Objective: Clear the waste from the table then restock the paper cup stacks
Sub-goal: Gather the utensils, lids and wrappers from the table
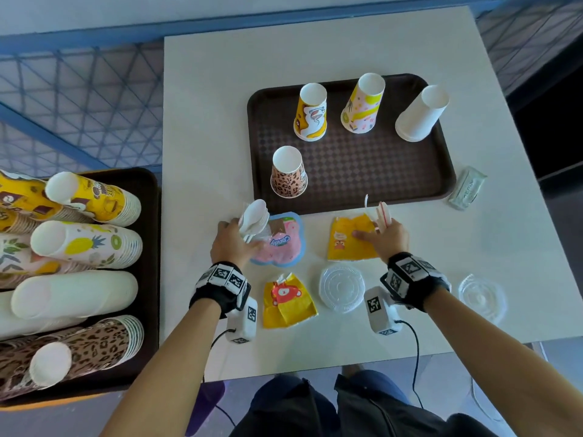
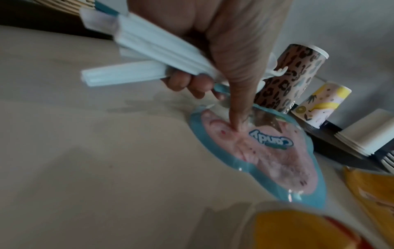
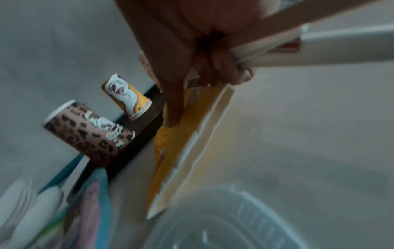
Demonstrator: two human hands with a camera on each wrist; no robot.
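Observation:
My left hand (image 1: 235, 242) grips a bundle of white plastic spoons (image 1: 254, 217) and presses its thumb onto a pink and blue candy wrapper (image 1: 284, 244) lying flat on the white table; the wrist view shows the spoon handles (image 2: 136, 55) held in curled fingers. My right hand (image 1: 383, 236) holds straws and sticks (image 1: 381, 214) while its thumb presses a yellow wrapper (image 1: 350, 239), whose near edge (image 3: 192, 139) is lifted off the table. Another yellow and red wrapper (image 1: 288, 301) and a clear lid (image 1: 342, 287) lie nearer me.
A brown tray (image 1: 350, 171) holds several upturned cup stacks, the leopard one (image 1: 288, 171) nearest my left hand. A second clear lid (image 1: 481, 298) and a wrapped packet (image 1: 467, 187) lie at the right. Long cup stacks (image 1: 72, 244) lie on a side tray at left.

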